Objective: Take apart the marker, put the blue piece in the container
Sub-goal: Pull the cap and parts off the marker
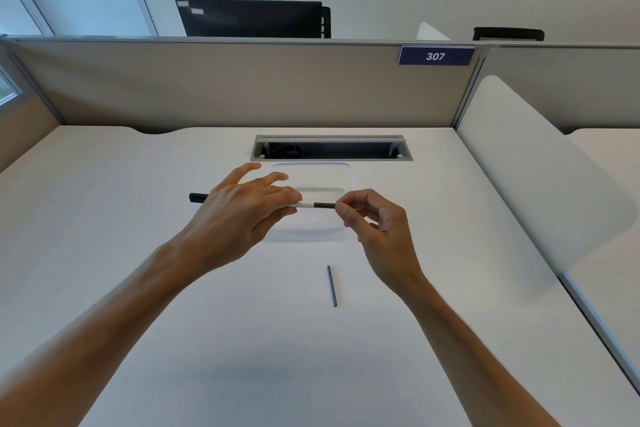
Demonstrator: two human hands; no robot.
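Note:
I hold a thin marker (313,205) level above the desk, black with a white labelled band. My left hand (242,208) grips its middle, and the black cap end sticks out to the left. My right hand (374,218) pinches the marker's right end between thumb and forefinger. Under and behind the marker stands a clear plastic container (348,177), nothing visible inside it. A thin blue stick (332,286), the blue piece, lies loose on the desk, nearer me and below my right hand.
The white desk (138,218) has a cable slot (330,147) just behind the container. A beige partition (242,87) with a "307" sign closes the back. A white divider panel (536,177) borders the right side.

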